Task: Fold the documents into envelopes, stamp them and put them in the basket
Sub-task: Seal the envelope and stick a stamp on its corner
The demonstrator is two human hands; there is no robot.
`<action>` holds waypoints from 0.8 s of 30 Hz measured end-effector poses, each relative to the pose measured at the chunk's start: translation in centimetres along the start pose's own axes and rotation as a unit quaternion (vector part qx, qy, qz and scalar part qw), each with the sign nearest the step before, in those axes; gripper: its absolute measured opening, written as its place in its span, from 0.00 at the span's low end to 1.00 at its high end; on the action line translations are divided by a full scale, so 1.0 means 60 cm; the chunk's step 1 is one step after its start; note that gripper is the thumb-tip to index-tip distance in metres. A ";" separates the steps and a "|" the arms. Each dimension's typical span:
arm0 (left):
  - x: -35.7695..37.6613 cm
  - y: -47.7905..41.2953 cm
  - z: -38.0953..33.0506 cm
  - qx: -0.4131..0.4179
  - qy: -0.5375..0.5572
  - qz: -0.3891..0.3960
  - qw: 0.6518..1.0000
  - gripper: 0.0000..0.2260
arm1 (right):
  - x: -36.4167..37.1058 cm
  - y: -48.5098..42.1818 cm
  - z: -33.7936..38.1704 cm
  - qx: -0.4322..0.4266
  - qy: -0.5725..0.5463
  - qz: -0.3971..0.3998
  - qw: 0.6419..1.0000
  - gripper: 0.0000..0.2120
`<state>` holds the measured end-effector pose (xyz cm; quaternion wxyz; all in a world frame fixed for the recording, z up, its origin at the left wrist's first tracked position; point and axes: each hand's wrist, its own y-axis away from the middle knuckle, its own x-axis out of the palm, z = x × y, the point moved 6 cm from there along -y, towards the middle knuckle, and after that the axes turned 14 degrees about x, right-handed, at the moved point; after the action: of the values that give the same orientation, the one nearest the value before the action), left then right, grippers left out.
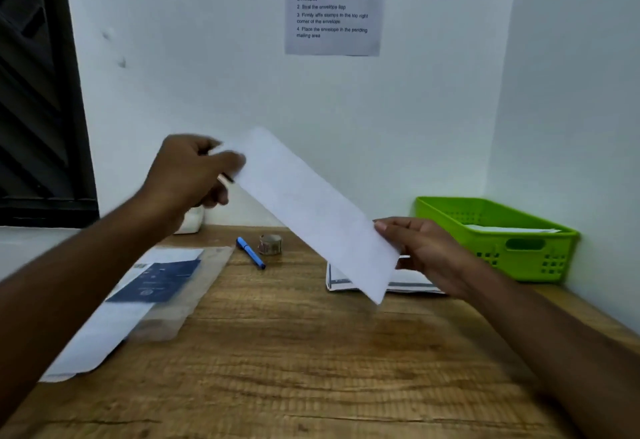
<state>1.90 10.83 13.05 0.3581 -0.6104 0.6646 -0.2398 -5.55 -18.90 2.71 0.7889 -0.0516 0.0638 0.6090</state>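
Wooden counter (pixel 294 352) set into a white corner. At left, flat in a clear sleeve, a pack of envelopes (pixel 145 293). Far right, against the wall, a green basket (pixel 485 203) with white paper already inside. Raised above the counter and tilted down to the right, a long white paper (pixel 311 210), probably an envelope. Left hand (pixel 190 171) pinching its upper end, right hand (pixel 426 251) pinching its lower edge; blurred, finer grip unclear. Beneath the right hand, a stack of documents (pixel 346 281). Further back, a blue pen (pixel 251 252) beside a small roll (pixel 270 243), likely stamps. For a clean step: keep both pinches near the ends, hold the paper taut, lower it flat onto bare counter before pressing any crease or stamp.
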 end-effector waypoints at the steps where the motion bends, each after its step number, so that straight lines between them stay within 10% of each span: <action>1: -0.001 0.012 0.017 -0.045 -0.014 0.046 0.998 0.05 | -0.008 -0.001 -0.003 0.010 0.005 -0.004 1.000 0.09; 9: 0.001 0.123 0.104 -0.234 -0.045 0.281 0.929 0.10 | -0.032 0.002 -0.024 0.069 0.094 0.004 0.993 0.07; 24: 0.024 0.185 0.110 -0.260 -0.121 0.434 0.854 0.17 | -0.030 0.017 -0.025 0.057 0.400 0.085 0.911 0.05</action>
<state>-0.12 11.77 0.23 0.3312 -0.3551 0.8516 0.1973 -7.04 -20.62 1.52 0.6443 -0.2406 0.4126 0.5973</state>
